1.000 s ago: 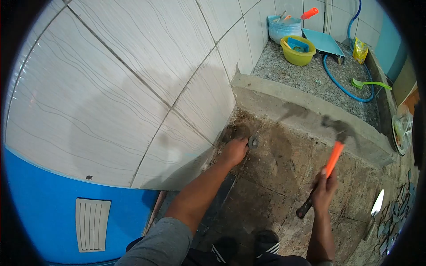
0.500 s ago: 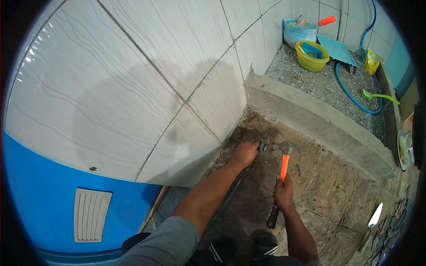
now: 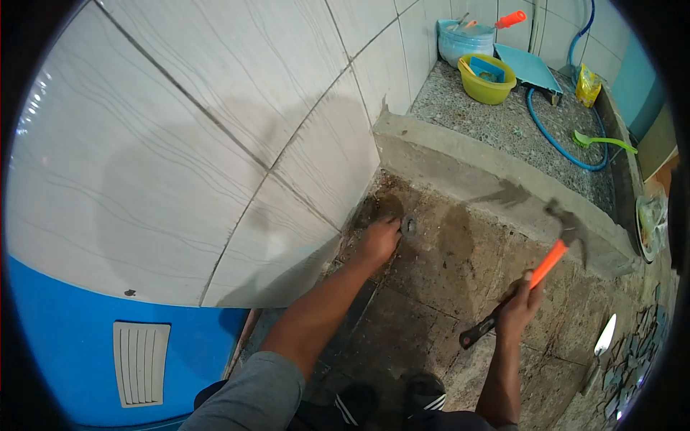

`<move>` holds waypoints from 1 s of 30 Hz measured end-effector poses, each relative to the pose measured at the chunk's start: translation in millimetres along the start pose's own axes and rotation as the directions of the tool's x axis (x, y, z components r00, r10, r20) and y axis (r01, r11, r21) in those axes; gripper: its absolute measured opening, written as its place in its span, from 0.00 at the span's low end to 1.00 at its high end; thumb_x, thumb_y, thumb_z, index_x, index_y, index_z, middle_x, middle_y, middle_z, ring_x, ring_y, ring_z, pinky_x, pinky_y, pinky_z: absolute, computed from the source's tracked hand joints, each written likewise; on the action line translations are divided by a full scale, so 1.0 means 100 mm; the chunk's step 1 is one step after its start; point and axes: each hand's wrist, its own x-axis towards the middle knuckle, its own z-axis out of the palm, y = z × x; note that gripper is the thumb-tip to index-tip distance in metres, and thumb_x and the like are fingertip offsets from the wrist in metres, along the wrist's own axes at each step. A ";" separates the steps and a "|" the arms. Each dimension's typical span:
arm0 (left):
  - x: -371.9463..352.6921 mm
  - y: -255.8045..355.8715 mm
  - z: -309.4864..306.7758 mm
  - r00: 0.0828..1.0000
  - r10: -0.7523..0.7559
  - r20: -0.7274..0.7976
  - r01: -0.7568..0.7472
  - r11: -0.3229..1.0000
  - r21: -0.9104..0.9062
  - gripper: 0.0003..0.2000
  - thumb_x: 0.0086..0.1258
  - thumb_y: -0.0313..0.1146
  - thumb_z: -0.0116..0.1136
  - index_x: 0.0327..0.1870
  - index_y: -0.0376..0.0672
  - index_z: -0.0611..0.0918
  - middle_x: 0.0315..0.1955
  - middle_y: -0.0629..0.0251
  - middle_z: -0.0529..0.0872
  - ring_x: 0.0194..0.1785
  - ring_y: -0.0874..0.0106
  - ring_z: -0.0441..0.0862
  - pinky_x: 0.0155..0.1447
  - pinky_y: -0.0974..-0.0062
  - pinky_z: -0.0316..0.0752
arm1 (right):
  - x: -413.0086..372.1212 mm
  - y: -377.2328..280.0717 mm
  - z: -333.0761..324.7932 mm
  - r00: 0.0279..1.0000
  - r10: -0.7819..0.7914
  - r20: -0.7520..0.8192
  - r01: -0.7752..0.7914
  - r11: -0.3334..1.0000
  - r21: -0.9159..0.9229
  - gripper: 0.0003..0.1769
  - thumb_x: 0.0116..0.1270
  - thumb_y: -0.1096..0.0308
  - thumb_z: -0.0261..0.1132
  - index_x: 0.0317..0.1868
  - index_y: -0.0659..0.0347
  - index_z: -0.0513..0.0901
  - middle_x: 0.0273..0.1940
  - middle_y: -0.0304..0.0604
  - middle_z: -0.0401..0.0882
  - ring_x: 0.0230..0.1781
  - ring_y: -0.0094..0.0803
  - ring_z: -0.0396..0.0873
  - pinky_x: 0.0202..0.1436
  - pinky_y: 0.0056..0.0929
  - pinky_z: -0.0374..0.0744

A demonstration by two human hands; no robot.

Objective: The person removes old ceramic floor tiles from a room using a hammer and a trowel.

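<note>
My left hand [image 3: 379, 241] is closed low over the dirty floor [image 3: 431, 287], beside the tiled wall. It grips what looks like a chisel [image 3: 409, 226], seen nearly end-on as a round grey head; the rest of it is hidden. My right hand [image 3: 519, 309] is wrapped round the orange and black handle of a claw hammer [image 3: 548, 265]. The hammer is raised to the right, its head blurred and well apart from the chisel.
A low concrete curb [image 3: 467, 161] crosses behind the floor. Beyond it are a yellow basin [image 3: 487, 91], a blue bucket [image 3: 460, 47], a blue hose [image 3: 550, 136] and a green brush [image 3: 604, 141]. A trowel [image 3: 606, 335] and dark tile shards [image 3: 636, 352] lie at right. A blue panel [image 3: 65, 330] stands left.
My right hand has swung the hammer up and right, away from the chisel head. My left hand keeps its grip at the same floor spot. The view has shifted slightly.
</note>
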 end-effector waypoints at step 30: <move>0.11 -0.13 -0.05 0.986 0.084 0.143 -0.099 0.990 0.104 0.18 0.73 0.30 0.58 0.62 0.34 0.79 0.64 0.44 0.79 0.67 0.47 0.77 0.70 0.56 0.75 | -0.06 0.16 -0.31 0.965 0.249 0.083 -0.234 0.959 -0.160 0.11 0.83 0.60 0.56 0.46 0.58 0.72 0.24 0.32 0.68 0.17 0.19 0.69 0.20 0.25 0.71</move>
